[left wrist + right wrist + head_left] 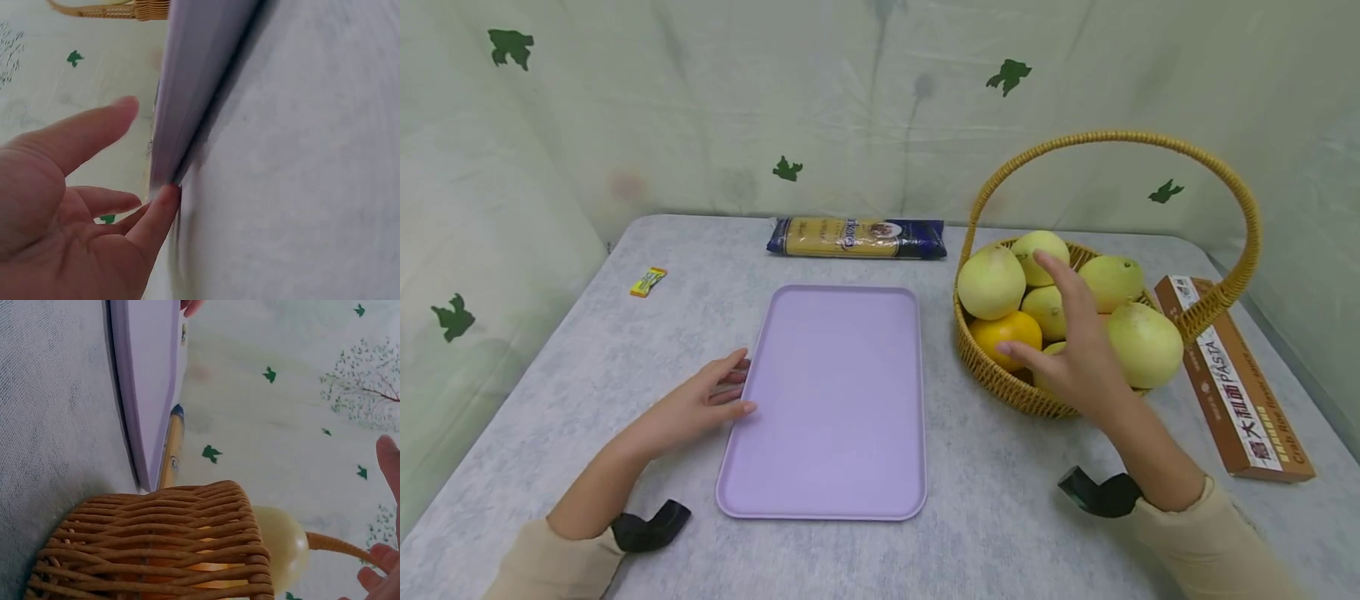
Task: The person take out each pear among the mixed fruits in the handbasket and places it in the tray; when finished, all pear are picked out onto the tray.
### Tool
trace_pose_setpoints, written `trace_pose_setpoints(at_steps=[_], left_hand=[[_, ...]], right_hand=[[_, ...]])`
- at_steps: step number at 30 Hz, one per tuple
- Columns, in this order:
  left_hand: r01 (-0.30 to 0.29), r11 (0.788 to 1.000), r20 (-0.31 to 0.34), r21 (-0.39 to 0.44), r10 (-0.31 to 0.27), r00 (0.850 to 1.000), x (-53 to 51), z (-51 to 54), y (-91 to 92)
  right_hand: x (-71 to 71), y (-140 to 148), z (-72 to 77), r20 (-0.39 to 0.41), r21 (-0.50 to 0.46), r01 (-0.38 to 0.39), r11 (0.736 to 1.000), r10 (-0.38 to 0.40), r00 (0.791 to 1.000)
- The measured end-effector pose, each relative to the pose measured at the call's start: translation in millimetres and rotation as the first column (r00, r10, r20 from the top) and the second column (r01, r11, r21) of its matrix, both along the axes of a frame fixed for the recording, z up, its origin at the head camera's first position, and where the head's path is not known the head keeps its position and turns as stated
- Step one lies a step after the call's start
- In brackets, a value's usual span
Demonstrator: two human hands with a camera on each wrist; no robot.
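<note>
A lilac tray (831, 408) lies flat on the table. At its left edge my left hand (688, 408) rests with fingers loosely extended, touching the rim; the left wrist view shows that hand (94, 225) beside the tray's side (187, 81). Above the wicker basket (1011, 392) my right hand (1086, 358) is spread, thumb near an orange fruit (1003, 333), holding nothing. Around it in the basket are pale green round fruits (991, 282) and yellow-green ones (1111, 282). In the right wrist view, fingertips show at the right edge, beyond the basket (156, 544).
A pasta packet (857, 238) lies behind the tray, and a small yellow wrapped item (648, 282) sits at the back left. A long brown pasta box (1240, 383) lies right of the basket, whose tall handle (1112, 137) arches over the fruit.
</note>
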State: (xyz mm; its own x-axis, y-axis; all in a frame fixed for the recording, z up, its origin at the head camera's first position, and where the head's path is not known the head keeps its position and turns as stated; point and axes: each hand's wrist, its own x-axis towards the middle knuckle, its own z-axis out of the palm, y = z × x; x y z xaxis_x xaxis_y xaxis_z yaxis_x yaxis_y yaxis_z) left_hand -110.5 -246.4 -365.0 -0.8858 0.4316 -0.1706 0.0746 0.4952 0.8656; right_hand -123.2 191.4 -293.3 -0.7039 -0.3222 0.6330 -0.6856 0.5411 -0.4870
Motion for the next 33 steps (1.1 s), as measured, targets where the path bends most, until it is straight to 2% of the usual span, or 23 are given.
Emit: trace_pose_setpoints(at_steps=[3,6,11,14,18,26,28,33], left_hand=[[-0.018,0.995,0.051,0.102,0.013,0.999,-2.7,-6.2,-2.4],[-0.033,0.986,0.081,0.161,0.02,0.996,-3.3,-10.0,-3.8],[-0.043,0.98,0.084,0.194,0.027,0.996,-3.3,-12.9,-5.7],[-0.046,0.98,0.08,0.191,0.031,0.996,-3.6,-13.9,-5.9],[-0.047,0.979,0.071,0.199,0.033,0.997,-3.5,-14.4,-6.3],[-0.038,0.971,0.076,0.235,0.021,0.997,-3.1,-15.8,-6.7],[-0.04,0.97,0.081,0.24,0.021,0.996,-3.2,-16.4,-7.0],[-0.05,0.969,0.091,0.241,0.029,0.995,-3.3,-17.5,-7.7]], right_hand=[[-6.2,-4.6,-1.3,0.119,-0.066,0.039,0.997,-0.031,0.992],[-10.8,-10.8,0.4,0.209,-0.131,0.062,0.989,-0.034,0.977],[-14.8,-20.3,6.8,0.335,-0.214,0.093,0.972,-0.016,0.942],[-24.6,-17.8,-0.6,0.398,-0.225,0.116,0.967,-0.017,0.917],[-37.5,-12.6,-12.7,0.453,-0.206,0.133,0.969,-0.026,0.891],[-47.8,-13.3,-16.2,0.548,-0.186,0.152,0.971,-0.025,0.836],[-49.4,-13.7,-16.1,0.557,-0.176,0.155,0.972,-0.032,0.83],[-50.8,-13.8,-16.0,0.548,-0.148,0.183,0.972,-0.074,0.833]])
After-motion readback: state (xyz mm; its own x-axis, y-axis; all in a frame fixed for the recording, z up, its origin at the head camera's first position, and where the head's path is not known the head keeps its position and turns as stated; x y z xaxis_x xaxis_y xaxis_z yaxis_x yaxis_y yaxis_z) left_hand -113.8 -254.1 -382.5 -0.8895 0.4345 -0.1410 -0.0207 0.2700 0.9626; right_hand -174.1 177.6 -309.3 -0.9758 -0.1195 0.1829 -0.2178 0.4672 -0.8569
